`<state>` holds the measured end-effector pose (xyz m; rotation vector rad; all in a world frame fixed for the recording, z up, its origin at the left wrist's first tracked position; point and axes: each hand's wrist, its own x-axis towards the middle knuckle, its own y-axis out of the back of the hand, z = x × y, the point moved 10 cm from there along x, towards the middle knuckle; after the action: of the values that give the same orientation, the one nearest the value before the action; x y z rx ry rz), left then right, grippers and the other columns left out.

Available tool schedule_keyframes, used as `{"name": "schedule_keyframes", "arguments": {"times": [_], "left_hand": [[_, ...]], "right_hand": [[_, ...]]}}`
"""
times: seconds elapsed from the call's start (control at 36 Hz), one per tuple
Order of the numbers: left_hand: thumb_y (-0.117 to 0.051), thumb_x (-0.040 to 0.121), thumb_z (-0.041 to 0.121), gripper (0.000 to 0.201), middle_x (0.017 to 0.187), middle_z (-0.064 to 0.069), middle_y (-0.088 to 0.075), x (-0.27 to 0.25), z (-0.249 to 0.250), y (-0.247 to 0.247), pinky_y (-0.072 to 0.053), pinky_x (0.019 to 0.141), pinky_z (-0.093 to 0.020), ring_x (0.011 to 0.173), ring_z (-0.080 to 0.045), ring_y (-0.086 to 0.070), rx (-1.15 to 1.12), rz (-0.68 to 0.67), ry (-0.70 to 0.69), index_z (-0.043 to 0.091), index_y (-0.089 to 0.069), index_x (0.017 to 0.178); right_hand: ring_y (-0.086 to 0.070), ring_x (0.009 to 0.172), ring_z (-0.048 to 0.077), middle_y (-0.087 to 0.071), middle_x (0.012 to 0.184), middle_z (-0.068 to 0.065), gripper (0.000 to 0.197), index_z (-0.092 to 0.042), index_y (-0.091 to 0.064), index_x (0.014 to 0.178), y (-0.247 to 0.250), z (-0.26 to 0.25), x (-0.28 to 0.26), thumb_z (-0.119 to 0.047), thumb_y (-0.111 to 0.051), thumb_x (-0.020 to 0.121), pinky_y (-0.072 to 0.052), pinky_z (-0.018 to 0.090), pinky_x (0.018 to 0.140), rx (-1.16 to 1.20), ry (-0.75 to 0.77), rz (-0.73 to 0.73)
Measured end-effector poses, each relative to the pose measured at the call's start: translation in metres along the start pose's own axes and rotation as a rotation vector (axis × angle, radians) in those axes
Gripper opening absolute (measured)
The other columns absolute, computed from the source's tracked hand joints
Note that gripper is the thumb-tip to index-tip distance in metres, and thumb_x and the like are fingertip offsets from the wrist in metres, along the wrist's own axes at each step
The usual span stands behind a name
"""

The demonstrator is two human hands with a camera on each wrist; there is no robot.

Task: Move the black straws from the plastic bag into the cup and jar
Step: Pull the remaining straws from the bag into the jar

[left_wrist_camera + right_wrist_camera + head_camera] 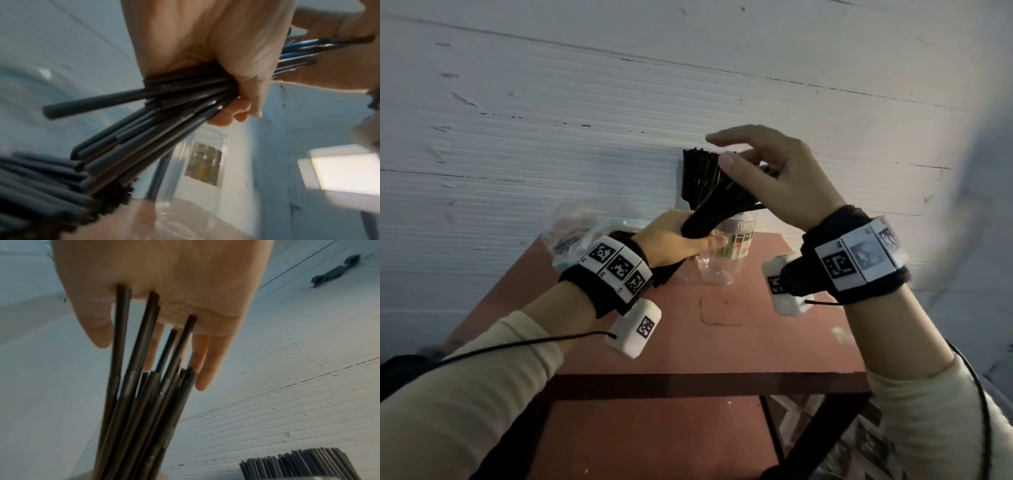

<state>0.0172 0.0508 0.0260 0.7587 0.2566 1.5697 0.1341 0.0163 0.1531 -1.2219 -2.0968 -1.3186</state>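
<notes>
Your left hand point(678, 238) clenches a bundle of black straws point(717, 190) above the cup point(726, 250), right hand point(774, 174) fingers relaxed at their tips; none dropped yet.

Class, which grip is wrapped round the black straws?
The left grip: its fingers curl round the straws; the right grip has straight fingers over their tips.

Glossy black plastic straws point(709, 192), clear plastic cup point(722, 253) (paper label), crinkled transparent bag point(571, 229), matt reddish table point(688, 342).
</notes>
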Motion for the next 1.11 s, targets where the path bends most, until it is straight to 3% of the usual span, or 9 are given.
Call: {"name": "schedule_keyframes", "arguments": {"times": [0.08, 0.19, 0.28, 0.42, 0.61, 0.78, 0.89, 1.0, 1.11], "left_hand": [[-0.071, 0.086, 0.036, 0.024, 0.054, 0.014, -0.062, 0.0, -0.004, -0.011, -0.048, 0.064, -0.014, 0.057, 0.001, -0.06, -0.107, 0.013, 0.015, 0.03, -0.062, 0.064], [-0.07, 0.088, 0.026, 0.017, 0.066, -0.005, -0.062, -0.003, -0.01, -0.027, -0.054, 0.075, -0.026, 0.069, -0.019, -0.062, -0.294, -0.01, 0.018, 0.03, -0.068, 0.072], [-0.07, 0.087, 0.013, 0.008, 0.078, -0.007, -0.066, -0.006, -0.015, -0.04, -0.055, 0.077, -0.02, 0.075, -0.017, -0.065, -0.389, -0.046, 0.049, 0.009, -0.066, 0.091], [-0.07, 0.088, 0.017, 0.014, 0.079, -0.007, -0.071, -0.003, -0.031, -0.045, -0.052, 0.08, -0.025, 0.079, -0.015, -0.069, -0.455, -0.04, 0.149, 0.005, -0.068, 0.093], [-0.065, 0.09, 0.009, 0.004, 0.074, 0.0, -0.067, -0.001, -0.018, -0.037, -0.051, 0.07, -0.014, 0.072, -0.008, -0.065, -0.542, -0.055, 0.118, 0.006, -0.065, 0.089], [-0.071, 0.087, 0.017, 0.024, 0.086, -0.007, -0.072, -0.009, -0.038, -0.052, -0.047, 0.092, -0.026, 0.094, -0.019, -0.069, -0.41, -0.184, 0.236, -0.003, -0.065, 0.099], [-0.067, 0.089, 0.013, 0.029, 0.092, -0.012, -0.068, -0.007, -0.034, -0.049, -0.049, 0.084, -0.021, 0.09, -0.017, -0.067, -0.433, -0.176, 0.238, -0.01, -0.062, 0.107], [-0.068, 0.089, 0.014, 0.026, 0.09, -0.012, -0.068, -0.008, -0.04, -0.05, -0.05, 0.083, -0.023, 0.087, -0.015, -0.067, -0.368, -0.221, 0.252, -0.008, -0.063, 0.102], [-0.068, 0.089, 0.014, 0.027, 0.088, -0.012, -0.065, -0.006, -0.042, -0.043, -0.051, 0.085, -0.026, 0.085, -0.017, -0.064, -0.364, -0.176, 0.248, -0.009, -0.064, 0.102]], "right_hand": [[-0.064, 0.087, 0.003, -0.068, 0.106, -0.004, 0.021, -0.016, -0.07, 0.107, 0.009, -0.008, 0.0, -0.025, -0.057, 0.092, -0.047, 0.017, 0.074, 0.079, 0.066, 0.123], [-0.063, 0.094, 0.002, -0.068, 0.104, -0.009, 0.021, -0.018, -0.07, 0.106, 0.006, -0.002, 0.003, -0.029, -0.058, 0.092, -0.045, 0.014, 0.079, 0.054, 0.067, 0.185], [-0.059, 0.099, -0.004, -0.065, 0.107, -0.016, 0.024, -0.02, -0.069, 0.113, -0.022, 0.008, 0.004, -0.032, -0.056, 0.095, -0.044, 0.014, 0.088, -0.149, 0.082, 0.077], [-0.057, 0.108, 0.007, -0.066, 0.113, 0.0, 0.025, -0.014, -0.07, 0.112, -0.07, 0.034, -0.007, -0.025, -0.055, 0.096, -0.044, 0.026, 0.098, -0.321, 0.114, -0.174], [-0.044, 0.128, 0.019, -0.048, 0.136, 0.002, 0.045, -0.027, -0.056, 0.131, -0.047, 0.037, -0.005, -0.042, -0.059, 0.089, -0.037, 0.042, 0.108, -0.303, 0.091, 0.059], [-0.058, 0.104, 0.01, -0.061, 0.116, 0.001, 0.031, -0.015, -0.062, 0.121, -0.063, 0.049, -0.012, -0.02, -0.061, 0.09, -0.044, 0.01, 0.087, -0.23, 0.066, -0.035], [-0.056, 0.108, 0.009, -0.059, 0.118, 0.003, 0.034, -0.013, -0.062, 0.124, -0.06, 0.037, -0.014, -0.011, -0.059, 0.09, -0.044, 0.014, 0.093, -0.179, 0.148, 0.035], [-0.055, 0.11, 0.004, -0.062, 0.121, 0.0, 0.033, -0.011, -0.061, 0.124, -0.066, 0.04, -0.017, -0.009, -0.059, 0.091, -0.039, 0.008, 0.094, -0.164, 0.137, -0.003], [-0.055, 0.105, 0.004, -0.06, 0.117, -0.001, 0.028, -0.009, -0.063, 0.117, -0.061, 0.041, -0.017, -0.011, -0.062, 0.089, -0.048, 0.017, 0.089, -0.124, 0.125, 0.046]]}}
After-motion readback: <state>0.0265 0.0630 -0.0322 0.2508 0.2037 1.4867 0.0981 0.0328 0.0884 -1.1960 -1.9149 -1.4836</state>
